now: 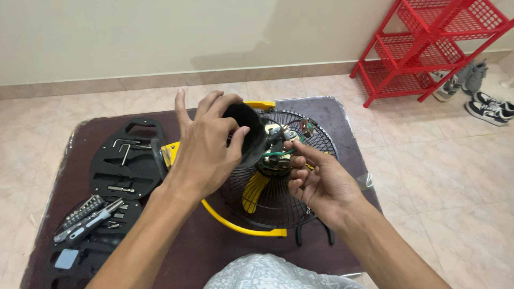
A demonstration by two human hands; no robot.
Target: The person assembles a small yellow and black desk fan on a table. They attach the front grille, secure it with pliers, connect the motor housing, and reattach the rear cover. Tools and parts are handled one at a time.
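A small fan with a black wire grille [316, 140], yellow blades [253, 191] and a yellow stand [235, 223] lies face down on a low dark table [214, 251]. My left hand [206, 147] grips the black rear motor cover [249, 131], lifted off and tilted above the fan. The bare motor [278, 152] with green and other wires shows beside it. My right hand [316, 179] is at the motor, its fingertips pinching among the wires; whether it holds a wire or a small part, I cannot tell.
A black open tool case [115, 182] with hex keys, bits and a screwdriver lies on the table's left. Black pliers handles [313, 235] poke out under the fan. A red wire rack [428, 45] and several shoes [482, 101] stand on the tiled floor at right.
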